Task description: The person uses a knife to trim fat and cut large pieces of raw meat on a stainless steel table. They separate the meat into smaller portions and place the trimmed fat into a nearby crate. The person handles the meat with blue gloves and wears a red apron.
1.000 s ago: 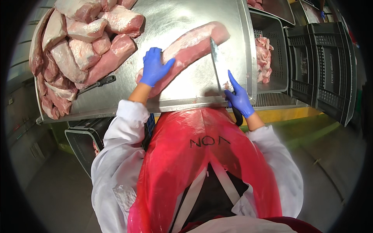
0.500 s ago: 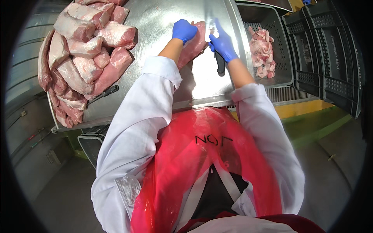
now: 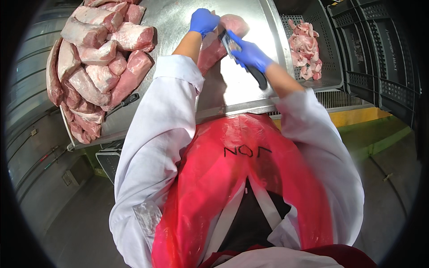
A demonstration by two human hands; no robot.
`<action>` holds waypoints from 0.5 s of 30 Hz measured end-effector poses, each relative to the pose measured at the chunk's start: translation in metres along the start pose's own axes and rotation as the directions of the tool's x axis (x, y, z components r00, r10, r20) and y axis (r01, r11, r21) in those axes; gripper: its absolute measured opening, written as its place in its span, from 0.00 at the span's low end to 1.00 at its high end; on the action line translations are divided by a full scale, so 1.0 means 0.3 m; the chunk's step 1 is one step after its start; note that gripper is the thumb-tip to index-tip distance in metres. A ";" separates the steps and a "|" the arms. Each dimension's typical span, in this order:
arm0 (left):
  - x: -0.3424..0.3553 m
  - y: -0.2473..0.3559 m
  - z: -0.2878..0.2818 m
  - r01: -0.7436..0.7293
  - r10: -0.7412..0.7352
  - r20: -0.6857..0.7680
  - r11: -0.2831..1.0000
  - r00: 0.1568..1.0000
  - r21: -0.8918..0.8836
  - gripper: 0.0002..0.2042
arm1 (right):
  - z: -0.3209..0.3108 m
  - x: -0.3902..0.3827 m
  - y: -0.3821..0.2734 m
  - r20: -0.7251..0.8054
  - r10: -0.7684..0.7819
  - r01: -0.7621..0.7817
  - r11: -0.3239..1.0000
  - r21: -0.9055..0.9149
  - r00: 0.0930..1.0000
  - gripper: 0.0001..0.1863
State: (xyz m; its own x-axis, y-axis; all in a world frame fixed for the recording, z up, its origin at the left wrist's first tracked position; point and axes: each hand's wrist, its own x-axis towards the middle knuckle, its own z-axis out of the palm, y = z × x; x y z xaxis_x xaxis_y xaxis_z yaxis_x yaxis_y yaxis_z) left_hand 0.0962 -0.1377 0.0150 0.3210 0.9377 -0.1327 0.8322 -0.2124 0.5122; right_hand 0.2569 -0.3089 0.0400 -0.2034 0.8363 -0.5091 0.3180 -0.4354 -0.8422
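A pinkish cut of raw meat (image 3: 210, 56) lies on the steel worktable (image 3: 172, 31) in front of me. My left hand (image 3: 204, 22), in a blue glove, is closed on its upper part, with the fingertips partly hidden. In my right hand (image 3: 251, 52), gloved in blue as well, a knife is gripped. The blade (image 3: 229, 43) slants up and left against the meat, and the black handle (image 3: 258, 77) sticks out below my fingers. A rounded end of the meat (image 3: 235, 25) shows beyond the blade.
Several raw meat cuts (image 3: 96, 53) are heaped at the table's left side. Beside them lies a dark-handled tool (image 3: 129, 100), partly covered. To the right, a grey crate (image 3: 330, 53) holds pale trimmings (image 3: 304, 49). Black perforated crates (image 3: 380, 58) stand farther right.
The knife has swung from pointing away to slanting left, and my right hand has moved down with it onto the meat. My left hand has shifted slightly up and left.
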 end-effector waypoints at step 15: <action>0.058 -0.103 -0.074 -0.011 0.044 0.098 0.948 0.994 -0.319 0.11 | 0.141 -0.011 -0.068 -0.005 -0.019 0.019 1.000 -0.010 1.000 0.40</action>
State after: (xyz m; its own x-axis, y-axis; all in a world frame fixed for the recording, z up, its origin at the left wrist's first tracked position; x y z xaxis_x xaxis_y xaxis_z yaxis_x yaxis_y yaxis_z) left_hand 0.0661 -0.1086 0.0158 0.4003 0.8960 -0.1923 0.6413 -0.1240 0.7572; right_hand 0.2118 -0.3167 0.0514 -0.2044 0.8463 -0.4919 0.3236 -0.4158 -0.8499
